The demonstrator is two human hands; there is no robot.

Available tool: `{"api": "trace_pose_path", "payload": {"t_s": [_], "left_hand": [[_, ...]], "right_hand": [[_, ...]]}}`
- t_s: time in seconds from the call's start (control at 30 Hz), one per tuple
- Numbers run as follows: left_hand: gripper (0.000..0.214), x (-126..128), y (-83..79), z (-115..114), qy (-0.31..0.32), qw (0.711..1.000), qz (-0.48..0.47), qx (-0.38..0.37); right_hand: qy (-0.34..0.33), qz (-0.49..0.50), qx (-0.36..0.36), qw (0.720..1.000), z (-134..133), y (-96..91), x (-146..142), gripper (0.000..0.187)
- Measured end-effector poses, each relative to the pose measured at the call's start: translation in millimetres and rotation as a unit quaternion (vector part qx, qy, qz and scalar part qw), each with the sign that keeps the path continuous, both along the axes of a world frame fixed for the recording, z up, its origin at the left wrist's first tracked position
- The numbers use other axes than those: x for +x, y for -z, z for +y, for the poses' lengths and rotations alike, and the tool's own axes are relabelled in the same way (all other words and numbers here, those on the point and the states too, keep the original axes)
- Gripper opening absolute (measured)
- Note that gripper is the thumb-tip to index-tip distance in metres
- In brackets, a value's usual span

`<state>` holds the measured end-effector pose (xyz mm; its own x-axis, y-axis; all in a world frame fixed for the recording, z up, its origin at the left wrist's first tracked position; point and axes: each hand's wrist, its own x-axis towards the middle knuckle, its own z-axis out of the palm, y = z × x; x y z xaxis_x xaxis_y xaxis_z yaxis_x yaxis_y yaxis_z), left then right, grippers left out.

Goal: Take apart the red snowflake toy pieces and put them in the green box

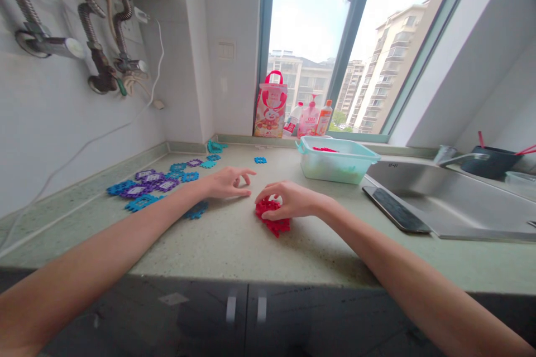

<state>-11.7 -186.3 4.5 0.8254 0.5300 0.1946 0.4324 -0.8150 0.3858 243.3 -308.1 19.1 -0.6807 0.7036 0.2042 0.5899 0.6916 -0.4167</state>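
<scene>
Several red interlocking plastic tiles lie bunched on the counter, and my right hand is closed round them from above. My left hand is held just to their left with its fingers apart and nothing in them. Left of that hand, purple tiles and blue tiles of the same toothed shape are spread in a loose group. A single blue tile lies apart, farther back. More red tiles show inside the pale green plastic basin.
A black phone lies beside the steel sink on the right. A pink bag and several bottles stand on the window ledge. A white cable runs down the left wall onto the counter.
</scene>
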Motion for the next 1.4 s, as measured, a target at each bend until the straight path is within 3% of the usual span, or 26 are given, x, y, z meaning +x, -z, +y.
{"api": "trace_pose_path", "payload": {"t_s": [0.17, 0.3, 0.43, 0.53, 0.7, 0.87, 1.13, 1.23, 1.4], "left_hand": [[0.07, 0.5, -1.4, -1.0, 0.001, 1.0, 0.005, 0.002], [0.071, 0.2, -1.8, -1.0, -0.003, 1.0, 0.007, 0.0], [0.071, -0.5, -0.6, -0.3, -0.005, 1.0, 0.007, -0.002], [0.07, -0.8, 0.4, 0.5, -0.003, 1.0, 0.005, -0.003], [0.071, -1.1, 1.0, 0.9, -0.001, 1.0, 0.001, -0.002], [0.07, -1.6, 0.1, -0.3, 0.001, 1.0, -0.002, -0.005], [0.071, -1.6, -1.0, -1.6, -0.006, 1.0, 0.002, -0.012], [0.07, -1.4, -0.1, -0.4, -0.005, 1.0, 0.0, -0.008], [0.069, -1.5, 0.4, 0.3, -0.004, 1.0, -0.003, -0.009]], "right_hand": [[0.029, 0.0, 0.022, 0.999, -2.1, -3.2, -1.0, 0.032], [0.041, 0.006, 0.025, 0.999, -8.7, -19.3, 6.0, 0.037], [0.068, -0.029, -0.045, 0.996, -14.7, -33.7, 16.2, 0.049], [0.07, -0.057, -0.086, 0.992, -15.6, -33.2, 17.2, 0.05], [0.051, -0.09, -0.076, 0.992, -15.2, -24.4, 9.6, 0.053], [0.046, -0.082, -0.057, 0.994, -17.9, -27.1, 9.1, 0.057], [0.067, -0.1, -0.072, 0.99, -24.9, -31.2, 14.7, 0.089], [0.061, -0.118, -0.071, 0.989, -25.7, -30.0, 11.1, 0.081], [0.043, -0.112, -0.04, 0.992, -25.8, -29.2, 2.9, 0.053]]}}
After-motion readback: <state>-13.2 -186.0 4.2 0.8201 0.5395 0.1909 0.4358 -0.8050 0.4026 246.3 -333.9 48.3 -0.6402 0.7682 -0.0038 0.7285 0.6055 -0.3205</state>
